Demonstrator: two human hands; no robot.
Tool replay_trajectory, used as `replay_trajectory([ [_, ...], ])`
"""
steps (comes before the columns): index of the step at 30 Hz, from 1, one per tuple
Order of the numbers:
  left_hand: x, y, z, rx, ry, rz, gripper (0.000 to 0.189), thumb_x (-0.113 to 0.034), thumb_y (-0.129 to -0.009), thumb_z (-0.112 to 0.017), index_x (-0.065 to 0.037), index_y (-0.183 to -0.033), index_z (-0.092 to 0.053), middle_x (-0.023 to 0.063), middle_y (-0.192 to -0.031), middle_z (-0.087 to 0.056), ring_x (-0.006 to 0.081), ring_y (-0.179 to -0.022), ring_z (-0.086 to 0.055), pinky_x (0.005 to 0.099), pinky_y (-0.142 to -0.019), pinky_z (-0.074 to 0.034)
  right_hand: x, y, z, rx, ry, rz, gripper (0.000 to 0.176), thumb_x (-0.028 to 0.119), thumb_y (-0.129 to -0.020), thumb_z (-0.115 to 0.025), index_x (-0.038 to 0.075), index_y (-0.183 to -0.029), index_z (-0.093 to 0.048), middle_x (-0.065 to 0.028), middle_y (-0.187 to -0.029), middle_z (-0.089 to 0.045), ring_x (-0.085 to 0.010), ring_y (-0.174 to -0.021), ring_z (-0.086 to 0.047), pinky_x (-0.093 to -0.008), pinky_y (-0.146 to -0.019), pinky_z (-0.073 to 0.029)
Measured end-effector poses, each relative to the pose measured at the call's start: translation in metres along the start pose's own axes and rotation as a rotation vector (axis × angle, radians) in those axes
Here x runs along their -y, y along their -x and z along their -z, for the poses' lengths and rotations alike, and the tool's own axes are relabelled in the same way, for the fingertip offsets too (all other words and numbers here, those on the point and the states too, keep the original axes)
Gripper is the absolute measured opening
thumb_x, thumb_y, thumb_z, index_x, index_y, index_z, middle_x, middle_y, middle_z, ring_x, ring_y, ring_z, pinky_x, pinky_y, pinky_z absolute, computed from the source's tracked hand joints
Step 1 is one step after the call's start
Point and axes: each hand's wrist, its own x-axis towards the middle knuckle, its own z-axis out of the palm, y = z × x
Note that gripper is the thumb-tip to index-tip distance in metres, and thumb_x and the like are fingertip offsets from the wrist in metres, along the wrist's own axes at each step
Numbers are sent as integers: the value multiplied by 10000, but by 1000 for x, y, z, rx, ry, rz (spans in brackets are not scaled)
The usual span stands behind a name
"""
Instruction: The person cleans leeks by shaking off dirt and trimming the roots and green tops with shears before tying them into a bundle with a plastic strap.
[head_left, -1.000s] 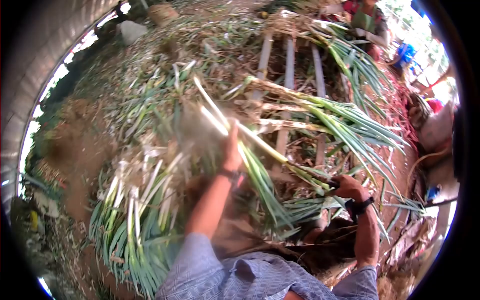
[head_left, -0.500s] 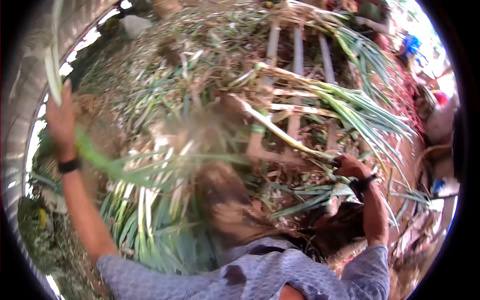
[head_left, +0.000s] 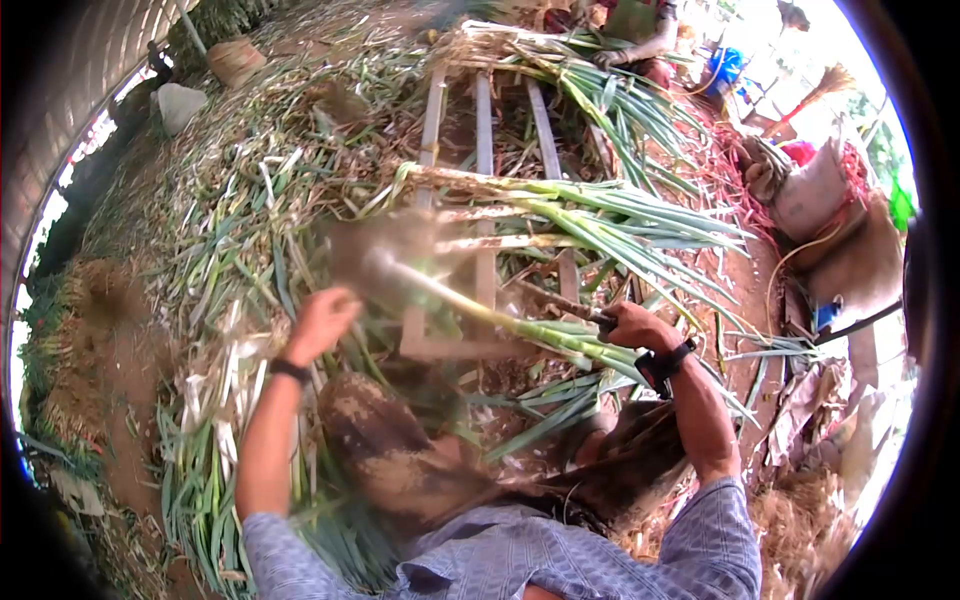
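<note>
My right hand (head_left: 640, 328) is closed round a dark-handled tool (head_left: 560, 300), whose narrow brown part points left. Just below that hand, a green onion (head_left: 480, 312) slants across the slatted wooden rack (head_left: 485, 130); whether the same fingers grip it is hidden. Its white root end, toward the left, is smeared by a blurry spot. My left hand (head_left: 325, 320) is left of this root end, apart from it, fingers curled in and slightly blurred, with nothing seen sticking out. Trimmed green onions (head_left: 640, 212) lie across the rack in front of my hands.
Heaps of green onions (head_left: 215, 480) lie beside my left leg, and leaf scraps (head_left: 210, 200) cover the ground. At the top, another person's hand (head_left: 640, 48) is near a second onion bunch (head_left: 610, 95). Sacks (head_left: 815, 190) and red netting (head_left: 745, 190) line the right.
My left hand has come from the far left, where it held up long green leaves, back toward the onion; the leaves are gone from it. The view has turned left.
</note>
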Motion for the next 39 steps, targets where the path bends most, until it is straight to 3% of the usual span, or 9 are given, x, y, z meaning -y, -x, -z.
replay_trajectory([
  [7,-139,-175,-158,75,-173,-328,567,-321,-823,-731,5,-1263,-581,209,-1206,-644,318,-1159,-607,424,-1025,-460,-29,2,10,-50,-143,-156,225,167,-786,-649,48,-970,-701,-157,-772,-681,-244,-673,-629,-395,-660,-499],
  [11,-187,-261,-210,258,-388,-341,1010,-596,-761,-697,57,-1454,-358,292,-1520,-343,401,-1459,-263,521,-1219,-160,-20,22,25,-73,-83,-107,231,235,-823,-666,97,-1006,-698,-175,-836,-696,-337,-800,-682,-439,-749,-531],
  [13,-187,-287,-245,101,-456,-441,884,-499,-803,-739,52,-1402,-395,215,-1405,-456,311,-1348,-395,433,-1167,-307,-16,32,35,-138,-110,-108,226,240,-820,-673,97,-995,-684,-180,-816,-687,-360,-788,-674,-449,-733,-526],
  [17,-193,-327,-273,376,-290,-189,1121,-791,-731,-603,17,-1464,-348,269,-1528,-327,380,-1460,-259,547,-1224,-100,-5,46,51,-137,-88,-145,215,254,-818,-684,99,-967,-682,-194,-799,-671,-400,-787,-657,-467,-709,-514],
  [18,-192,-332,-278,345,-337,-163,1025,-781,-742,-605,-5,-1397,-463,253,-1442,-432,367,-1391,-367,543,-1200,-187,-3,49,54,-135,-82,-153,216,256,-818,-685,98,-964,-682,-194,-798,-671,-401,-792,-657,-467,-711,-513],
  [22,-178,-309,-283,211,-255,-282,784,-752,-777,-597,-66,-1152,-655,184,-1145,-593,310,-1101,-547,515,-991,-400,-7,59,54,-127,-76,-160,213,244,-811,-692,93,-962,-684,-194,-805,-674,-405,-801,-654,-469,-712,-509],
  [25,-173,-257,-279,271,-244,-460,623,-639,-819,-648,-61,-1051,-646,149,-1062,-615,285,-1024,-580,476,-988,-424,-4,68,56,-138,-91,-138,210,223,-808,-697,89,-968,-682,-194,-819,-674,-411,-798,-648,-472,-707,-504],
  [28,-155,-200,-300,-24,-94,-850,514,-644,-854,-587,-137,-872,-675,46,-810,-590,172,-752,-518,382,-713,-410,0,80,55,-158,-128,-89,221,221,-808,-705,79,-975,-677,-201,-821,-667,-405,-789,-640,-462,-699,-491],
  [39,-181,7,-307,228,-26,-1101,503,-180,-807,-651,-74,-1286,-538,174,-1240,-574,342,-1281,-486,528,-1156,-309,-12,83,13,-88,183,-51,256,277,-774,-670,91,-949,-671,-192,-832,-671,-381,-839,-652,-478,-744,-504],
])
